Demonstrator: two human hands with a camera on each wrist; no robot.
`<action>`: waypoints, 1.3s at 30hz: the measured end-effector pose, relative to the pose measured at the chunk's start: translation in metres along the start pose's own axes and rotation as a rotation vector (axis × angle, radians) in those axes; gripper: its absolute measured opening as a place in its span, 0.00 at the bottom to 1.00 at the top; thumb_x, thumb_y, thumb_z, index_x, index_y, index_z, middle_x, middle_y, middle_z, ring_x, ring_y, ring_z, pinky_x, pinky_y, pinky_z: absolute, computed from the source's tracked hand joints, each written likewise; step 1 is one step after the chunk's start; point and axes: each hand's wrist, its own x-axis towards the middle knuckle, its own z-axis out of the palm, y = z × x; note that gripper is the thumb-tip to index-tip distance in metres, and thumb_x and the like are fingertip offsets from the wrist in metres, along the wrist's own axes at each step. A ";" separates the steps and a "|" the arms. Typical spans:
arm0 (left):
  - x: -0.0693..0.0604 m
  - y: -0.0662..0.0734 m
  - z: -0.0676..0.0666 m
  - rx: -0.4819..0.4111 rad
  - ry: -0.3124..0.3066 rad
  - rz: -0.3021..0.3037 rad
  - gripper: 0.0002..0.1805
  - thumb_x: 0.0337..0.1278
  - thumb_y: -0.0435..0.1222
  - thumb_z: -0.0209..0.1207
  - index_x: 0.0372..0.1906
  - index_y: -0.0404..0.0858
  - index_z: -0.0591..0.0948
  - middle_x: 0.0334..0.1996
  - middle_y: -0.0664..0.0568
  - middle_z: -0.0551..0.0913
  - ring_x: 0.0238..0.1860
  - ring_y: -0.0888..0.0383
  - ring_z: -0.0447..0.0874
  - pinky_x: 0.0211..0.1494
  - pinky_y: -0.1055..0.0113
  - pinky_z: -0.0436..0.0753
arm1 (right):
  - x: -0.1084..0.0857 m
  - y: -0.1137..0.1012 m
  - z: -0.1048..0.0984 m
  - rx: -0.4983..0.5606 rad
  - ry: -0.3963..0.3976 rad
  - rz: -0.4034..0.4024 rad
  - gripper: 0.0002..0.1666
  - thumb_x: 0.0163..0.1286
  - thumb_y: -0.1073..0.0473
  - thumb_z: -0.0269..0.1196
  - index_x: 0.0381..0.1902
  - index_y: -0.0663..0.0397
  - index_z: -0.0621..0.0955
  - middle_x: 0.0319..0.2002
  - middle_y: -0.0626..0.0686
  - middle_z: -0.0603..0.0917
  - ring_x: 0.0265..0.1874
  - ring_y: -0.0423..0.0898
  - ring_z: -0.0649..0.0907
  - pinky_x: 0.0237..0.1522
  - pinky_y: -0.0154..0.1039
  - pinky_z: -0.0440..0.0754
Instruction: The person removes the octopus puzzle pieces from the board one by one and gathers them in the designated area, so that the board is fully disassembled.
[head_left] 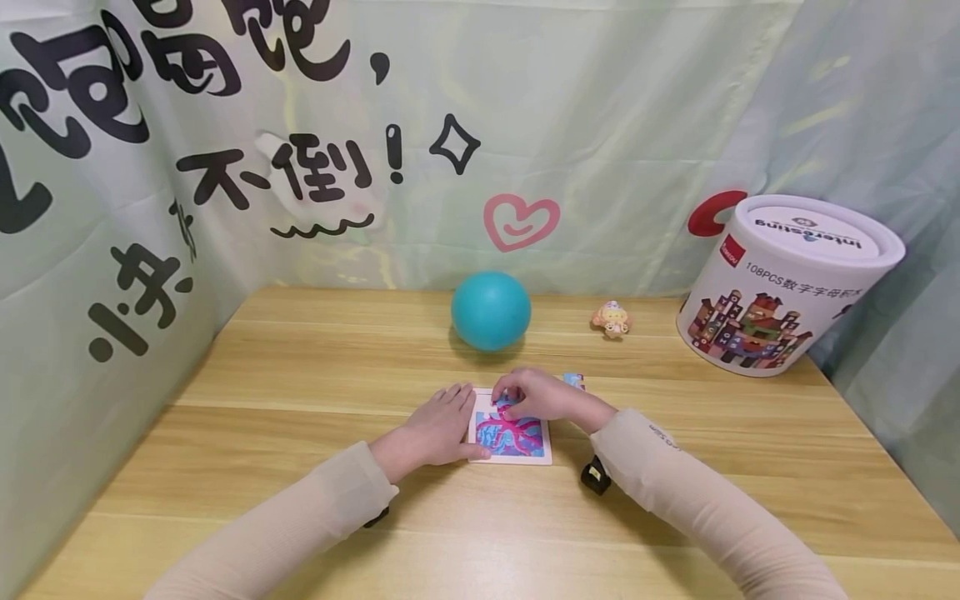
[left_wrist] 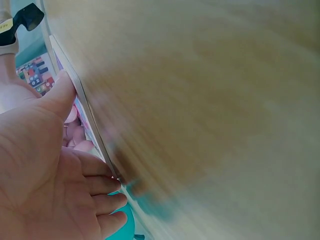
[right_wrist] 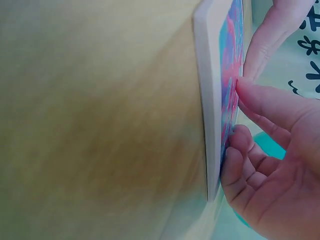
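A small jigsaw puzzle board (head_left: 517, 437) with a white frame lies on the table, its picture a pink, many-armed shape on blue. Along its left edge rests my left hand (head_left: 442, 425), fingers straight, thumb over the near left corner; the left wrist view has the same left hand (left_wrist: 55, 165) against the board's side. Over the board's far part, my right hand (head_left: 540, 394) pinches a blue and pink puzzle piece (head_left: 505, 401), mostly covered by the fingers. In the right wrist view, the right thumb (right_wrist: 267, 102) touches the picture. Another puzzle piece (head_left: 573, 380) lies behind the right wrist.
Behind the board stands a teal ball (head_left: 491, 311). A small figurine (head_left: 612, 319) sits to its right, near the back edge. At the back right is a large white bucket (head_left: 780, 287) with block pictures. A printed cloth (head_left: 600, 125) hangs behind the wooden table (head_left: 300, 350).
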 end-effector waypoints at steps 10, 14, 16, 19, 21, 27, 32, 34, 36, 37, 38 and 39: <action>0.000 0.000 -0.001 -0.001 0.003 0.002 0.51 0.53 0.63 0.50 0.68 0.27 0.55 0.69 0.39 0.53 0.69 0.45 0.48 0.68 0.56 0.52 | -0.001 0.000 0.003 -0.008 0.033 0.033 0.09 0.56 0.66 0.67 0.36 0.51 0.81 0.35 0.51 0.72 0.36 0.47 0.70 0.38 0.40 0.72; 0.000 -0.001 0.000 -0.004 0.003 0.000 0.51 0.53 0.63 0.50 0.68 0.27 0.55 0.69 0.38 0.53 0.69 0.45 0.48 0.68 0.56 0.51 | -0.001 -0.001 0.003 0.000 0.030 0.040 0.10 0.57 0.66 0.67 0.37 0.51 0.81 0.36 0.50 0.72 0.37 0.47 0.71 0.39 0.40 0.72; 0.001 -0.001 0.000 -0.005 0.004 0.000 0.51 0.53 0.63 0.50 0.68 0.27 0.55 0.69 0.38 0.53 0.69 0.45 0.48 0.68 0.56 0.51 | -0.001 -0.002 0.003 0.008 0.026 0.053 0.11 0.57 0.66 0.66 0.39 0.52 0.81 0.36 0.50 0.72 0.37 0.47 0.71 0.39 0.40 0.73; 0.001 -0.001 0.001 0.002 0.005 0.003 0.51 0.53 0.64 0.50 0.68 0.27 0.55 0.69 0.39 0.53 0.69 0.45 0.48 0.68 0.56 0.51 | 0.000 -0.003 0.003 0.009 0.024 0.069 0.12 0.57 0.66 0.66 0.41 0.52 0.81 0.37 0.51 0.72 0.38 0.47 0.72 0.40 0.41 0.74; 0.001 -0.001 0.001 0.007 0.005 0.005 0.51 0.53 0.64 0.50 0.68 0.27 0.55 0.69 0.39 0.53 0.69 0.45 0.48 0.68 0.56 0.51 | -0.001 -0.004 0.003 0.015 0.026 0.071 0.12 0.57 0.66 0.66 0.41 0.53 0.81 0.37 0.51 0.72 0.38 0.47 0.72 0.40 0.41 0.73; 0.001 -0.001 0.001 0.013 0.008 0.009 0.51 0.53 0.63 0.50 0.68 0.27 0.55 0.69 0.38 0.53 0.69 0.45 0.48 0.68 0.56 0.52 | -0.001 -0.002 0.004 0.048 0.042 0.074 0.12 0.57 0.67 0.67 0.39 0.52 0.81 0.38 0.53 0.71 0.38 0.48 0.71 0.39 0.42 0.73; 0.001 -0.001 0.001 0.019 0.006 0.007 0.51 0.53 0.64 0.49 0.68 0.27 0.55 0.69 0.39 0.53 0.69 0.45 0.48 0.68 0.56 0.52 | -0.001 -0.001 0.004 0.042 0.056 0.068 0.13 0.56 0.66 0.68 0.40 0.53 0.80 0.37 0.52 0.73 0.38 0.48 0.72 0.38 0.41 0.73; 0.001 -0.001 0.002 0.016 0.003 0.004 0.51 0.53 0.64 0.50 0.68 0.27 0.55 0.69 0.39 0.53 0.69 0.46 0.48 0.68 0.56 0.52 | 0.000 -0.001 0.004 0.041 0.069 0.068 0.15 0.55 0.66 0.68 0.41 0.56 0.78 0.36 0.51 0.74 0.37 0.47 0.73 0.38 0.40 0.74; 0.001 -0.001 0.002 0.017 0.001 0.003 0.51 0.53 0.64 0.50 0.68 0.27 0.55 0.69 0.39 0.53 0.69 0.46 0.48 0.68 0.56 0.51 | 0.000 0.000 0.004 0.044 0.084 0.068 0.16 0.54 0.67 0.68 0.41 0.58 0.77 0.35 0.51 0.74 0.36 0.47 0.73 0.38 0.39 0.74; 0.001 -0.001 0.002 0.017 0.000 0.003 0.51 0.53 0.64 0.50 0.68 0.27 0.55 0.69 0.39 0.53 0.69 0.46 0.48 0.68 0.56 0.51 | -0.001 0.000 0.004 0.054 0.092 0.070 0.16 0.54 0.68 0.67 0.41 0.59 0.76 0.34 0.51 0.74 0.35 0.46 0.73 0.38 0.38 0.75; 0.001 -0.001 0.002 0.017 0.001 0.003 0.51 0.53 0.63 0.50 0.68 0.27 0.55 0.69 0.39 0.53 0.69 0.46 0.48 0.68 0.56 0.51 | -0.001 0.001 0.004 0.068 0.103 0.068 0.15 0.55 0.69 0.67 0.40 0.60 0.76 0.33 0.51 0.75 0.34 0.46 0.74 0.37 0.38 0.75; 0.001 -0.001 0.002 0.018 -0.001 0.002 0.51 0.53 0.63 0.50 0.68 0.27 0.55 0.69 0.39 0.53 0.69 0.46 0.48 0.68 0.57 0.51 | -0.001 0.002 0.004 0.082 0.112 0.063 0.14 0.55 0.69 0.66 0.40 0.60 0.76 0.32 0.51 0.75 0.33 0.46 0.74 0.37 0.38 0.75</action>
